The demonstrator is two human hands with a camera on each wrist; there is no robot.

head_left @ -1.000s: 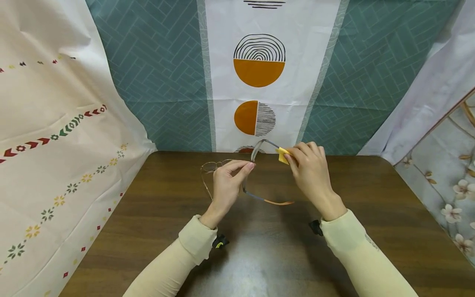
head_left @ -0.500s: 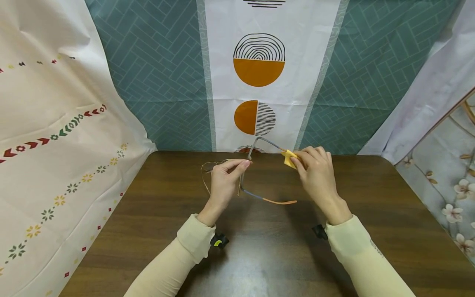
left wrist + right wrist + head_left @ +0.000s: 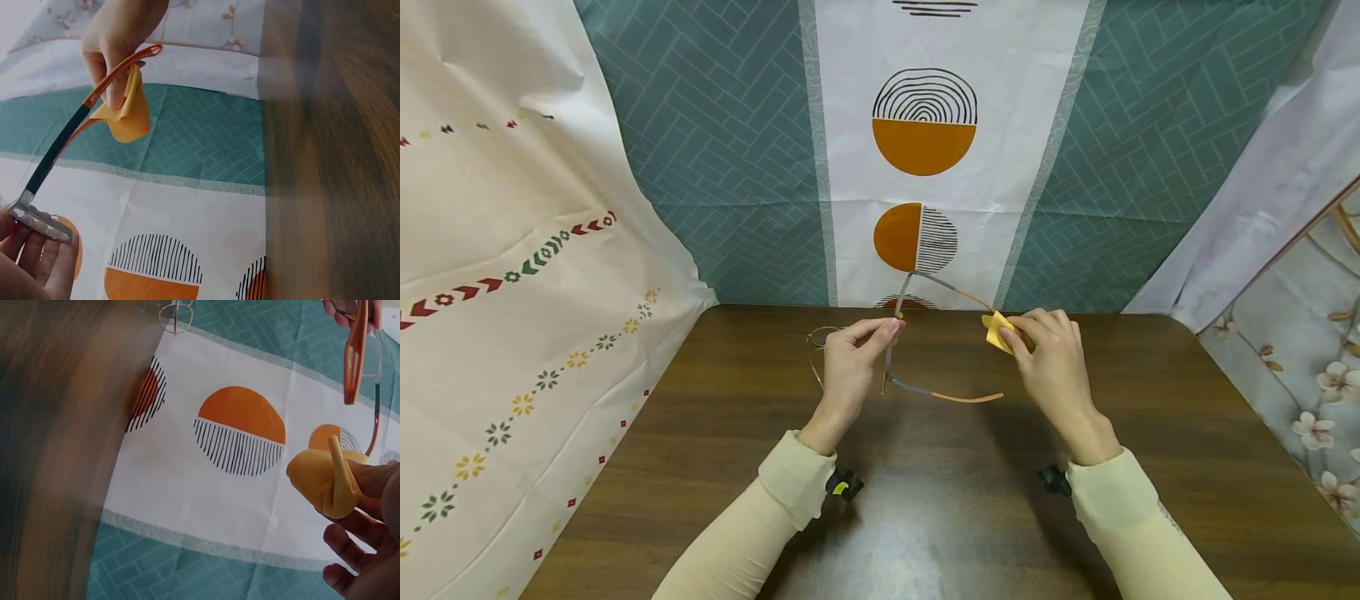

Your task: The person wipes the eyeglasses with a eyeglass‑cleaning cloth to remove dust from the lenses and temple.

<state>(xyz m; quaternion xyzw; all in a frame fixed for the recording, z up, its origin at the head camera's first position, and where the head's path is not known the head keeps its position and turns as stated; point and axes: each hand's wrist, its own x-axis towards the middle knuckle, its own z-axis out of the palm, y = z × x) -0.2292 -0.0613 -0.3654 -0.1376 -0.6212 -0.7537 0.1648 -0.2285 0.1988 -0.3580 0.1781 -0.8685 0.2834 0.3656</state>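
Note:
Eyeglasses (image 3: 57, 147) with clear rims and dark-blue temples ending in orange tips are held up above the table. My left hand (image 3: 850, 364) pinches them by the front frame between thumb and fingers. A yellow cleaning cloth (image 3: 998, 332) is pinched in my right hand (image 3: 1056, 360), folded at the end of the far temple, whose tip it hides. The near temple (image 3: 967, 399) sticks out free toward the right. In the right wrist view, the cloth (image 3: 319, 481) bunches between thumb and fingers.
A second pair of glasses with thin gold wire rims (image 3: 175, 319) stands on the brown wooden table (image 3: 925, 517), partly hidden behind my left hand. Patterned cloth hangings (image 3: 737, 150) surround the back and sides of the table.
My right hand and the cloth have slid right and slightly down along the far temple toward its tip. The left hand has shifted slightly left with the eyeglasses.

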